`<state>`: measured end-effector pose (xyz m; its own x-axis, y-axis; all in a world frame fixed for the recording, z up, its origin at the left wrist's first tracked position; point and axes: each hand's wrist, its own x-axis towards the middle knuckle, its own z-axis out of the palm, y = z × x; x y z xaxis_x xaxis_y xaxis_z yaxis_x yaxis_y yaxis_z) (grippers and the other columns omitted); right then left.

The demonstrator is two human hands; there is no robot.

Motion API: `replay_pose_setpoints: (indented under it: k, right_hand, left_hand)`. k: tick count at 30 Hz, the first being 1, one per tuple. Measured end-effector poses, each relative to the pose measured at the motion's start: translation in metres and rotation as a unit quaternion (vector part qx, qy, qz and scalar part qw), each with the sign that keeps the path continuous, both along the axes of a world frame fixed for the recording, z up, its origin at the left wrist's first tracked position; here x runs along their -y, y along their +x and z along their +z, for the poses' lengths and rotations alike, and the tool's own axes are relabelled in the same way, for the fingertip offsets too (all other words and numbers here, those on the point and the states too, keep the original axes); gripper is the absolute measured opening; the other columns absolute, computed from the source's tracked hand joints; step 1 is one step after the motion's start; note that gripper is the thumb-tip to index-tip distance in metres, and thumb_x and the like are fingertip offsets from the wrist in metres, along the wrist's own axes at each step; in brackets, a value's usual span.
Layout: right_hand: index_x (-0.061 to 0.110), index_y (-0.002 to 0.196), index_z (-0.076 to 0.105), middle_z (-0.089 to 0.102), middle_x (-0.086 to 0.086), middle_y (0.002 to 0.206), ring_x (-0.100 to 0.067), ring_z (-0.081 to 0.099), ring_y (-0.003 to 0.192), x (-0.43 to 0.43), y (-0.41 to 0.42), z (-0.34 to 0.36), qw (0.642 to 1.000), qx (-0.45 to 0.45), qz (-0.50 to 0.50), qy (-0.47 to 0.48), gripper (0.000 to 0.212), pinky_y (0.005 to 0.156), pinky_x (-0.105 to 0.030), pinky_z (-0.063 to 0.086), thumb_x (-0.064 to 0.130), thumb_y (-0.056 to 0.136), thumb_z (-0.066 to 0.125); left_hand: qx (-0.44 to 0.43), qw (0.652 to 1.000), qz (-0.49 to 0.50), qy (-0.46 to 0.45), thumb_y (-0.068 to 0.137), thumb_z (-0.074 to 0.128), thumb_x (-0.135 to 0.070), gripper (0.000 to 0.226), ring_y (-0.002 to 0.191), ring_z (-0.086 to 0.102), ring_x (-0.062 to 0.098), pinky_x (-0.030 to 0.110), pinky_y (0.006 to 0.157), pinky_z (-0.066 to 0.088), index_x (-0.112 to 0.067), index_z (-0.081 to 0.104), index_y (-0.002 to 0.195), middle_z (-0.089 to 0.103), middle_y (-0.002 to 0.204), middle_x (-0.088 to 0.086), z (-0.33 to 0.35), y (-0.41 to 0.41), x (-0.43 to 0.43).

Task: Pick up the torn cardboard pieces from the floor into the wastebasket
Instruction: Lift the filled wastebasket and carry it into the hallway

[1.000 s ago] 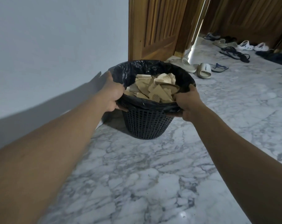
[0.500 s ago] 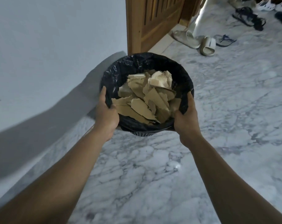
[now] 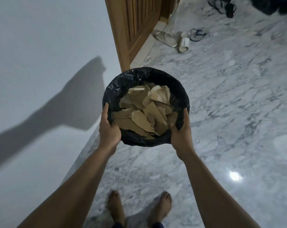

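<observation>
**A:** Where is the person holding the wastebasket [image 3: 145,71]?

**B:** The person is holding it in the air above the marble floor [image 3: 230,104], out in front of the bare feet [image 3: 116,206]. The left hand [image 3: 108,129] is gripping the near-left rim and the right hand [image 3: 180,134] the near-right rim, both over the black liner [image 3: 116,86].

**A:** And the torn cardboard pieces [image 3: 144,112]?

**B:** They are lying heaped inside, reaching close to the near rim.

**A:** What is looking risky?

**B:** Both hands are gripping the near side only, so the far side could dip. Any tilt is likely to send loose pieces sliding out. The slick liner may also be slipping under the hands.
</observation>
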<state>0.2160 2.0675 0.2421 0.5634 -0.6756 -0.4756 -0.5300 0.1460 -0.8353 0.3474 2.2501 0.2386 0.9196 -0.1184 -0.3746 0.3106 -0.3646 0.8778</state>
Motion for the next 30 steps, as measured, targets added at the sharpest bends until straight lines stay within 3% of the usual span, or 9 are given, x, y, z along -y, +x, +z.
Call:
replay_pose_setpoints:
  k: [3, 6, 9, 12, 15, 17, 21, 25, 30]
  right_hand:
    - [0.045, 0.155, 0.013, 0.036, 0.012, 0.155, 0.003, 0.060, 0.095, -0.004, -0.025, 0.063, 0.999, -0.017, -0.019, -0.020, 0.068, 0.071, -0.035, 0.061, 0.021, 0.103, 0.048]
    - [0.044, 0.154, 0.019, 0.043, 0.008, 0.148, -0.012, 0.062, 0.104, -0.018, -0.047, 0.118, 0.996, -0.034, -0.063, -0.043, 0.071, 0.060, -0.029, 0.057, 0.028, 0.096, 0.057]
    - [0.040, 0.154, 0.022, 0.047, 0.008, 0.146, -0.012, 0.059, 0.113, -0.039, -0.066, 0.165, 0.993, -0.039, -0.098, -0.055, 0.072, 0.081, -0.036, 0.057, 0.031, 0.094, 0.060]
    - [0.044, 0.152, 0.021, 0.050, 0.007, 0.131, -0.005, 0.058, 0.096, -0.065, -0.081, 0.196, 0.991, -0.029, -0.119, -0.048, 0.073, 0.076, -0.035, 0.054, 0.029, 0.094, 0.062]
    - [0.055, 0.146, 0.012, 0.053, -0.002, 0.135, -0.026, 0.063, 0.100, -0.082, -0.086, 0.210, 0.986, -0.041, -0.164, 0.006, 0.079, 0.072, -0.050, 0.062, 0.023, 0.089, 0.057]
    - [0.058, 0.146, 0.010, 0.056, -0.004, 0.133, -0.029, 0.066, 0.096, -0.082, -0.088, 0.215, 0.978, -0.021, -0.204, 0.026, 0.086, 0.066, -0.051, 0.062, 0.009, 0.088, 0.050]
    - [0.052, 0.152, 0.008, 0.055, -0.001, 0.131, -0.027, 0.064, 0.101, -0.078, -0.098, 0.234, 0.970, 0.002, -0.238, 0.041, 0.094, 0.078, -0.043, 0.061, -0.007, 0.088, 0.043]
    - [0.049, 0.154, 0.010, 0.048, 0.004, 0.132, -0.026, 0.058, 0.113, -0.051, -0.097, 0.232, 0.967, 0.019, -0.249, 0.040, 0.094, 0.091, -0.049, 0.057, -0.011, 0.089, 0.041]
    - [0.049, 0.154, 0.010, 0.050, 0.015, 0.109, -0.019, 0.061, 0.094, 0.011, -0.093, 0.222, 0.966, 0.023, -0.251, 0.049, 0.089, 0.086, -0.053, 0.058, -0.008, 0.092, 0.039]
  left_hand:
    - [-0.007, 1.000, -0.008, -0.018, 0.098, 0.047, -0.002, 0.068, 0.139, 0.038, 0.020, 0.042, 0.111, 0.041, -0.039, 0.026, 0.151, 0.032, 0.156, -0.006, 0.057, -0.025, 0.004]
    - [-0.001, 0.999, -0.013, -0.031, 0.097, 0.048, -0.002, 0.068, 0.140, 0.036, 0.019, 0.041, 0.112, 0.039, -0.035, 0.027, 0.152, 0.033, 0.156, -0.005, 0.109, -0.051, 0.010]
    - [-0.014, 0.999, -0.005, -0.052, 0.095, 0.048, 0.001, 0.071, 0.138, 0.037, 0.020, 0.040, 0.110, 0.042, -0.034, 0.028, 0.152, 0.035, 0.155, -0.003, 0.154, -0.069, 0.015]
    - [-0.015, 0.997, -0.019, -0.070, 0.094, 0.051, 0.000, 0.071, 0.139, 0.037, 0.020, 0.032, 0.108, 0.041, -0.033, 0.028, 0.152, 0.035, 0.155, -0.002, 0.183, -0.087, 0.016]
    - [0.008, 0.997, -0.059, -0.056, 0.096, 0.053, -0.005, 0.068, 0.139, 0.037, 0.018, 0.012, 0.094, 0.039, -0.031, 0.026, 0.153, 0.033, 0.156, -0.002, 0.200, -0.100, 0.018]
    - [0.016, 0.995, -0.084, -0.054, 0.097, 0.050, -0.003, 0.068, 0.134, 0.040, 0.014, 0.001, 0.080, 0.036, -0.030, 0.025, 0.153, 0.032, 0.157, -0.002, 0.209, -0.105, 0.021]
    - [0.024, 0.992, -0.107, -0.059, 0.100, 0.049, -0.010, 0.063, 0.131, 0.045, 0.017, 0.020, 0.090, 0.037, -0.032, 0.024, 0.154, 0.033, 0.156, -0.001, 0.218, -0.110, 0.030]
    - [0.021, 0.992, -0.115, -0.043, 0.101, 0.047, -0.009, 0.061, 0.138, 0.040, 0.024, 0.022, 0.093, 0.038, -0.032, 0.024, 0.153, 0.032, 0.157, 0.000, 0.219, -0.109, 0.054]
    - [0.044, 0.989, -0.144, -0.005, 0.100, 0.046, -0.007, 0.061, 0.143, 0.032, 0.025, 0.041, 0.114, 0.034, -0.030, 0.025, 0.153, 0.028, 0.159, -0.001, 0.215, -0.097, 0.113]
